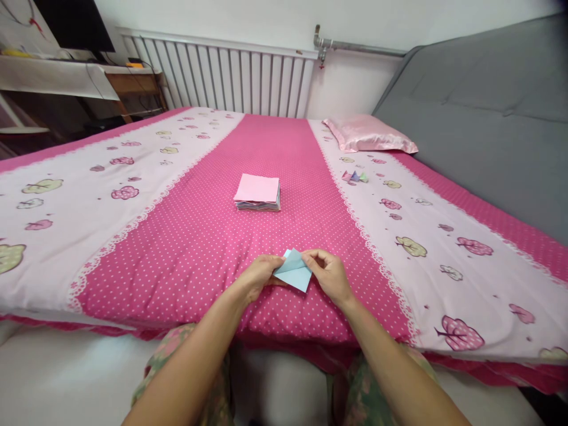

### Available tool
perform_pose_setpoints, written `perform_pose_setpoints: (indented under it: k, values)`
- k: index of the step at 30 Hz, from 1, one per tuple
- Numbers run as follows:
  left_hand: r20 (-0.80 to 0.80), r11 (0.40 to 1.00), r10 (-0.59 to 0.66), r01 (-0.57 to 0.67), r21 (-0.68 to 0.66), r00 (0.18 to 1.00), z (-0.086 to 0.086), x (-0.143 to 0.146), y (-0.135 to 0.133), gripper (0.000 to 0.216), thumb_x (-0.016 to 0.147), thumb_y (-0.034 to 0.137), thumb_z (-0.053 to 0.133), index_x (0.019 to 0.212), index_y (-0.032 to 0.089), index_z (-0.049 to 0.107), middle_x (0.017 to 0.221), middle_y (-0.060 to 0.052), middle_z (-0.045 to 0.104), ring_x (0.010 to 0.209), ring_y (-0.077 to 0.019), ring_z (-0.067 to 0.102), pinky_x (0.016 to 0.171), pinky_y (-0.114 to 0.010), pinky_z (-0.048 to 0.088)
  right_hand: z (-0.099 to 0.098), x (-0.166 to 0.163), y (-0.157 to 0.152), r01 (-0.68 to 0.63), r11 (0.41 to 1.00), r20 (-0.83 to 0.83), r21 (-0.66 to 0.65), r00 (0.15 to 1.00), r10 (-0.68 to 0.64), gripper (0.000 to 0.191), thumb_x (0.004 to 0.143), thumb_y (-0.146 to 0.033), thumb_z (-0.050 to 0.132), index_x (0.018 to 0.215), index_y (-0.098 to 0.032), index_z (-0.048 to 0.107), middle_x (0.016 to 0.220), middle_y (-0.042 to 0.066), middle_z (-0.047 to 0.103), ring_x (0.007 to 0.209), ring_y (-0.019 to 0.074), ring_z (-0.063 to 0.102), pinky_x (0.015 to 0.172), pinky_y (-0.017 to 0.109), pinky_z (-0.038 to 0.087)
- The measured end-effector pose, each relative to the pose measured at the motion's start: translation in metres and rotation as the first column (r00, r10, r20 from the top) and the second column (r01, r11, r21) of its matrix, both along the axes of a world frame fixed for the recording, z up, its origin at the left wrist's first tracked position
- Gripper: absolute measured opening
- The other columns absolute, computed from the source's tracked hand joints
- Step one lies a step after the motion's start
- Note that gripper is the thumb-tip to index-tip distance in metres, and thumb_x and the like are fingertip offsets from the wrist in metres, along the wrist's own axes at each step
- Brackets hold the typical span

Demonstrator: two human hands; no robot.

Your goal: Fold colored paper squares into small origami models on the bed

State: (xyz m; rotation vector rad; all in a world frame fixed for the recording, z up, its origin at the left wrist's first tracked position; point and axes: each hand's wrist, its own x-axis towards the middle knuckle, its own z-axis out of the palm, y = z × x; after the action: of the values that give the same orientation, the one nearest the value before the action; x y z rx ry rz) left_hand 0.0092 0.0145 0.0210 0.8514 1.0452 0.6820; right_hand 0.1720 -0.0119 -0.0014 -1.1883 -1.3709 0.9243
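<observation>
Near the front edge of the bed, a light blue piece of folded paper is held between both hands. My left hand pinches its left side, with the thumb on top and fingers beneath. At the upper right edge, my right hand grips the paper between thumb and fingers. Creases and a pointed flap show on the paper's upper part. Further back on the bed lies a stack of square paper, with a pink sheet on top and edges of other colours below.
Several small folded paper pieces in pink, purple and green lie to the right. A pink satin pillow rests at the back right, beside a grey headboard. A white radiator stands behind the bed. At left is a desk with a monitor.
</observation>
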Motion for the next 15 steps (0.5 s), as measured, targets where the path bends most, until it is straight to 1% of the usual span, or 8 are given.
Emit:
perform_pose_setpoints:
  k: [2, 3, 7, 9, 11, 12, 13, 15]
  values:
    - [0.002, 1.000, 0.013, -0.013, 0.000, 1.000, -0.0011, 0.0002, 0.0004, 0.018, 0.076, 0.017, 0.052, 0.069, 0.008, 0.066, 0.068, -0.009, 0.066, 0.059, -0.0152, 0.061, 0.061, -0.028, 0.053, 0.0006, 0.0002, 0.0001, -0.003, 1.000, -0.010, 0.012, 1.000, 0.003, 0.023, 0.078, -0.038, 0.056, 0.081, -0.017, 0.066, 0.084, 0.006, 0.067, 0.077, 0.0184, 0.061, 0.071, 0.031, 0.047]
    - [0.006, 1.000, 0.017, -0.017, -0.001, 1.000, -0.0017, 0.0002, 0.0006, 0.018, 0.076, 0.016, 0.051, 0.069, 0.008, 0.066, 0.068, -0.010, 0.066, 0.059, -0.0149, 0.061, 0.061, -0.028, 0.053, 0.0004, 0.0004, 0.0001, -0.004, 1.000, -0.017, 0.007, 1.000, 0.005, 0.023, 0.079, -0.039, 0.056, 0.081, -0.018, 0.066, 0.084, 0.006, 0.067, 0.077, 0.0178, 0.061, 0.069, 0.030, 0.047]
    - [0.041, 0.999, 0.045, -0.044, -0.013, 0.998, -0.0032, -0.0002, 0.0016, 0.019, 0.079, 0.016, 0.050, 0.075, 0.008, 0.066, 0.074, -0.011, 0.068, 0.063, -0.0154, 0.062, 0.061, -0.027, 0.053, -0.0026, 0.0021, 0.0008, 0.002, 0.997, -0.071, -0.071, 0.997, -0.007, 0.032, 0.081, -0.045, 0.049, 0.080, -0.018, 0.065, 0.085, 0.005, 0.066, 0.055, 0.0109, 0.055, 0.051, 0.025, 0.044]
    - [0.061, 0.998, 0.068, -0.068, -0.011, 0.996, -0.0031, -0.0004, 0.0022, 0.020, 0.081, 0.018, 0.049, 0.079, 0.007, 0.066, 0.079, -0.012, 0.068, 0.066, -0.0163, 0.063, 0.061, -0.027, 0.054, -0.0038, 0.0028, 0.0015, 0.003, 0.994, -0.112, -0.105, 0.994, -0.015, 0.035, 0.081, -0.048, 0.047, 0.080, -0.018, 0.064, 0.079, 0.004, 0.065, 0.050, 0.0093, 0.052, 0.046, 0.023, 0.042]
    - [0.085, 0.995, 0.095, -0.096, -0.002, 0.992, -0.0027, -0.0007, 0.0028, 0.020, 0.082, 0.018, 0.048, 0.082, 0.008, 0.065, 0.081, -0.012, 0.068, 0.068, -0.0165, 0.063, 0.059, -0.026, 0.053, -0.0043, 0.0028, 0.0022, -0.015, 0.992, -0.152, -0.124, 0.988, -0.004, 0.031, 0.079, -0.047, 0.052, 0.083, -0.018, 0.062, 0.074, 0.003, 0.064, 0.054, 0.0109, 0.055, 0.048, 0.022, 0.044]
    - [0.102, 0.994, 0.107, -0.108, 0.003, 0.989, -0.0025, -0.0010, 0.0030, 0.019, 0.082, 0.018, 0.048, 0.083, 0.008, 0.065, 0.082, -0.012, 0.068, 0.068, -0.0162, 0.063, 0.058, -0.025, 0.053, -0.0043, 0.0025, 0.0025, -0.029, 0.992, -0.171, -0.125, 0.985, 0.007, 0.028, 0.076, -0.044, 0.056, 0.085, -0.018, 0.061, 0.075, 0.003, 0.064, 0.059, 0.0119, 0.057, 0.050, 0.022, 0.045]
    - [0.118, 0.993, 0.117, -0.119, 0.008, 0.986, -0.0023, -0.0013, 0.0031, 0.019, 0.082, 0.018, 0.049, 0.084, 0.008, 0.065, 0.082, -0.012, 0.068, 0.068, -0.0157, 0.063, 0.058, -0.024, 0.053, -0.0043, 0.0022, 0.0028, -0.045, 0.992, -0.187, -0.121, 0.982, 0.022, 0.027, 0.074, -0.041, 0.060, 0.088, -0.019, 0.060, 0.080, 0.003, 0.064, 0.063, 0.0127, 0.059, 0.053, 0.023, 0.047]
    - [0.146, 0.993, 0.116, -0.120, 0.019, 0.982, -0.0015, -0.0019, 0.0031, 0.018, 0.082, 0.019, 0.050, 0.086, 0.009, 0.064, 0.083, -0.012, 0.068, 0.067, -0.0150, 0.063, 0.058, -0.023, 0.053, -0.0039, 0.0015, 0.0030, -0.073, 0.992, -0.211, -0.106, 0.976, 0.049, 0.029, 0.069, -0.034, 0.066, 0.094, -0.020, 0.058, 0.092, 0.004, 0.063, 0.070, 0.0136, 0.061, 0.061, 0.026, 0.050]
